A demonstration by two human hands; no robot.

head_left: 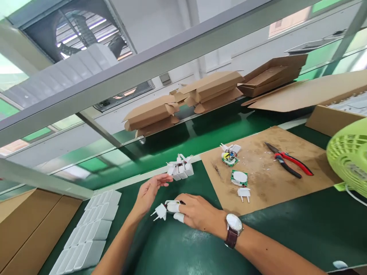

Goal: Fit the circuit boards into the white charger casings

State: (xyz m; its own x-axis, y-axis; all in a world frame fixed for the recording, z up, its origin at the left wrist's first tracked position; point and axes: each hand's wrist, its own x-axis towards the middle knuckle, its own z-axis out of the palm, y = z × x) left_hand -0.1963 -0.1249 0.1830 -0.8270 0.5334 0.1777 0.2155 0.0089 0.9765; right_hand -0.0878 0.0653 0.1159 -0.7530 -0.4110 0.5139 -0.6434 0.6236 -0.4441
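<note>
My right hand (197, 214), with white covers on some fingertips and a watch on its wrist, grips a small white charger housing (172, 206). From that housing a white two-pin plug piece (160, 212) sticks out to the left. My left hand (150, 191) has its fingers stretched out, holding nothing. Its fingertips come close to a small group of white housings with plug pieces (180, 170); whether they touch, I cannot tell. On the brown board to the right lie a circuit board with coloured parts (229, 156) and another green board with a white disc (239, 178), beside a plug piece (244, 193).
Red-and-black pliers (289, 160) and a thin pointed tool (218, 171) lie on the brown board (263, 198). A green fan (349, 156) stands at right. Rows of white housings (88, 229) and a cardboard box (34, 229) are at left. Open cartons (155, 114) sit beyond the table.
</note>
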